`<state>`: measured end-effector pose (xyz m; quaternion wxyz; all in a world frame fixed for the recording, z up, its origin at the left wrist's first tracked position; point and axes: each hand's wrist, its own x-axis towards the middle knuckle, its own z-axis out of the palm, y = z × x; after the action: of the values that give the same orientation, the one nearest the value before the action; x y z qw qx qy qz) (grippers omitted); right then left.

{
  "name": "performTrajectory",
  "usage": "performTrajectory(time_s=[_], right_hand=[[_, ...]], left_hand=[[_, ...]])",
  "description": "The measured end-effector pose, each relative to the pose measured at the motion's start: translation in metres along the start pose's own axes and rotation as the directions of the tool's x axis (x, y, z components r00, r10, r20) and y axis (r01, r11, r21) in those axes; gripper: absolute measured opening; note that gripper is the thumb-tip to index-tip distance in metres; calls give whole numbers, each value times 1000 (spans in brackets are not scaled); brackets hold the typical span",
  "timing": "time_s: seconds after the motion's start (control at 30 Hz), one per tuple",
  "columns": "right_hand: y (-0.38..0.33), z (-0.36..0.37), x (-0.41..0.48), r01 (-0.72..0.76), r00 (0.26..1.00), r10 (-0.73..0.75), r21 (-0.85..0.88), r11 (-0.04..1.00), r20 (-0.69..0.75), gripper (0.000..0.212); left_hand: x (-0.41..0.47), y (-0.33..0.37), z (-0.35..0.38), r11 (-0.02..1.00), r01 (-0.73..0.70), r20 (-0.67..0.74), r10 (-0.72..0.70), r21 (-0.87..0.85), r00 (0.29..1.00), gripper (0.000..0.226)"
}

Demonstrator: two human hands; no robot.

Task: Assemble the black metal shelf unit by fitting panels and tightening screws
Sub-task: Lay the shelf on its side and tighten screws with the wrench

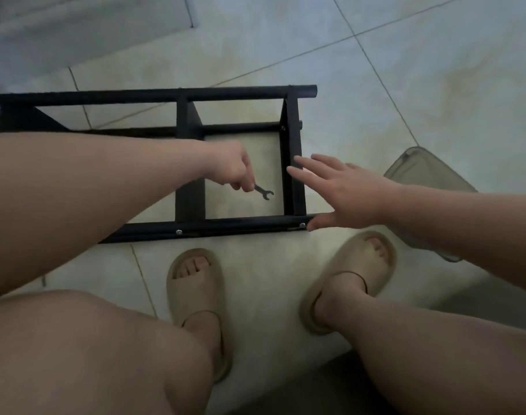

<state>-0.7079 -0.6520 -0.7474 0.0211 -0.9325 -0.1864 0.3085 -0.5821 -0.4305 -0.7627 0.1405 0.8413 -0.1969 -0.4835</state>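
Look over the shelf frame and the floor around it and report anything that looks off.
Nothing looks damaged or spilled. The black shelf unit lies on its side on the tiled floor, which fits mid-assembly. Only a clear plastic container to its right looks tipped, though dimness leaves that unsure.

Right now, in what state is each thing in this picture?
frame, lying on the floor, panels fitted between its rails.
wrench, held by one end, open end free.
left hand, grips the wrench over the frame.
right hand, open, fingers spread at the frame's right end.
screws, seated in the near rail.
container, on the floor, partly behind the right arm.
slippers, worn on both feet.
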Motion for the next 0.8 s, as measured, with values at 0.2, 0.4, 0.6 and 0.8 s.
performTrajectory(time_s=[0.2, 0.4, 0.6, 0.8], right_hand=[[28, 28, 29, 73, 997, -75, -64, 995, -33, 126], [45, 62, 44, 172, 966, -173, -23, 985, -194, 126], [44, 76, 47, 229, 918, -203, 38, 973, -342, 118], [44, 79, 50, 260, 897, -210, 80, 962, -390, 115]], left_hand=[[57, -16, 34, 967, 72, 117, -45, -245, 992, 11], [81, -19, 67, 821, 53, 121, 19, -568, 993, 27], [76, -4, 73, 628, 63, 139, 73, -776, 988, 21], [69, 3, 76, 635, 12, 89, 90, -773, 992, 14]])
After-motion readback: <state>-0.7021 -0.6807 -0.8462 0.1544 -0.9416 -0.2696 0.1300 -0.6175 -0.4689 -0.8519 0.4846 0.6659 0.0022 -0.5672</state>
